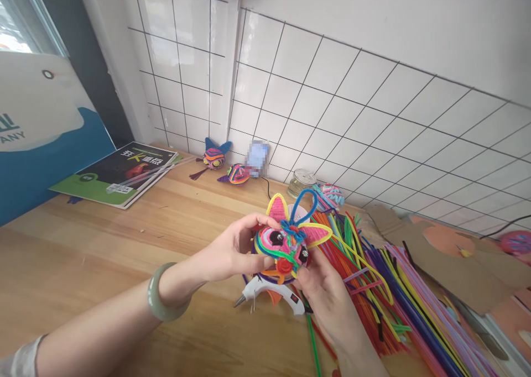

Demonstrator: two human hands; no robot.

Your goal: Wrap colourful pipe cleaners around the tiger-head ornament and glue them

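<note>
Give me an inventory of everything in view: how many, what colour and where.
Animal-face craft: one, multicoloured, between both hands
Glue gun: one, white, below it
Fuzzy stems: too many to count, mixed colours, right
Cardboard: count unclear, brown, right
Small crafts: three, multicoloured, by the wall
Phone-like item: one, blue, blurred, by the wall
Round container: one, clear, by the wall
Book stack: count unclear, black and green, left
Printed panel: one, white and blue, far left
Table: one, wood-coloured, beneath
Bracelet: one, pale green, left wrist
Left hand, right hand: one each, bare, holding the craft
</note>
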